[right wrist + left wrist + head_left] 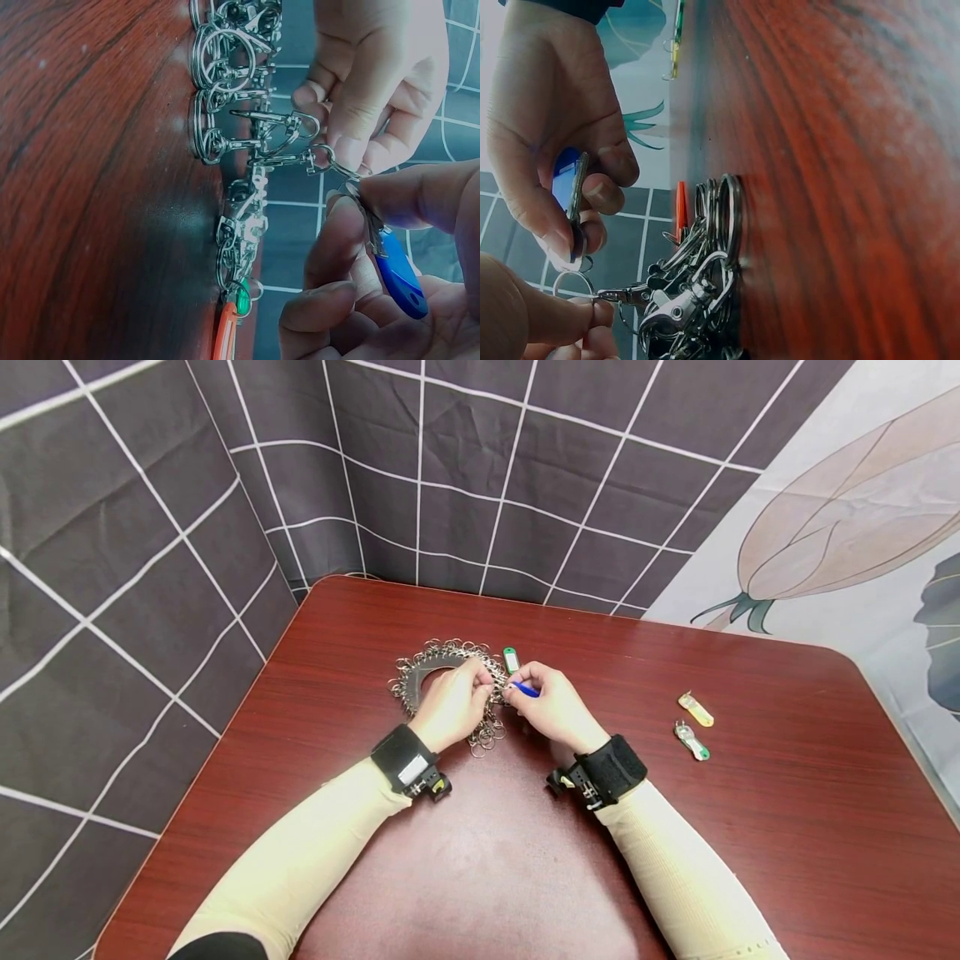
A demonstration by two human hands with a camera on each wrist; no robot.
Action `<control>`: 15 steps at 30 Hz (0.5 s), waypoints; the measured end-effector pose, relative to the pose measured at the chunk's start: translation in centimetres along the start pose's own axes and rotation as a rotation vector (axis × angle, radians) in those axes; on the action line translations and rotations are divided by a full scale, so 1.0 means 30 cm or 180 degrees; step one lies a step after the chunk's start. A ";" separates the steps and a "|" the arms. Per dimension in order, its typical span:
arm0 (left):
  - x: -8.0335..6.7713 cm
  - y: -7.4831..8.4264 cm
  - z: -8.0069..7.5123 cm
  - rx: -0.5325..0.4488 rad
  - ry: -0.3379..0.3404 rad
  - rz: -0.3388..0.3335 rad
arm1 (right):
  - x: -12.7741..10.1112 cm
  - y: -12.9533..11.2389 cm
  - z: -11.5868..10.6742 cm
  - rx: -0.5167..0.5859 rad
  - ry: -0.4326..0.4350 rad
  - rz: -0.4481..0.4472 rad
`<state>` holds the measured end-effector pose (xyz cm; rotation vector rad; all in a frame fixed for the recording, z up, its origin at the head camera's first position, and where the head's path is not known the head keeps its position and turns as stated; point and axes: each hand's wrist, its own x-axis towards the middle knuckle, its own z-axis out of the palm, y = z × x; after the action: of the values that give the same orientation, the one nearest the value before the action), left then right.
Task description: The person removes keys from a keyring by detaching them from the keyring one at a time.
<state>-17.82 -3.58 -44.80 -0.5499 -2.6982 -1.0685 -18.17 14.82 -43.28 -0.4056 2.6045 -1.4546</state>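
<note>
On the table lies a dark ring-shaped band [412, 685] hung all round with metal swivel clasps and split rings. My left hand [453, 700] is over its right side, pinching a split ring [574, 277] that hangs from one swivel clasp [289, 159]. Just to the right, my right hand [551, 700] holds a blue key tag [401, 274] with a key [578, 187] between thumb and fingers. The key end meets the split ring at the left fingertips, where the fingers partly hide the contact. Other clasps [679, 304] bunch up beside the hands.
A green-edged key tag [511, 660] lies at the band's far right edge, with an orange tag [223, 334] close by. Farther right on the table [787, 793] are a yellow tag [697, 710] and a green-and-white tag [692, 742], each with keys. Tile-patterned cloth [465, 468] hangs behind.
</note>
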 end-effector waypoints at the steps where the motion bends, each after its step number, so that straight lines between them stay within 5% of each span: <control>1: -0.001 0.001 -0.002 -0.0006 0.0001 0.0019 | 0.000 0.000 0.000 0.0002 0.0012 -0.0004; 15: -0.001 0.006 -0.002 -0.0017 -0.0176 -0.0031 | -0.005 -0.016 -0.001 0.0018 0.0103 0.0023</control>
<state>-17.71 -3.52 -44.65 -0.5760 -2.7491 -1.0786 -17.95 14.65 -42.84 -0.3745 2.6235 -1.4780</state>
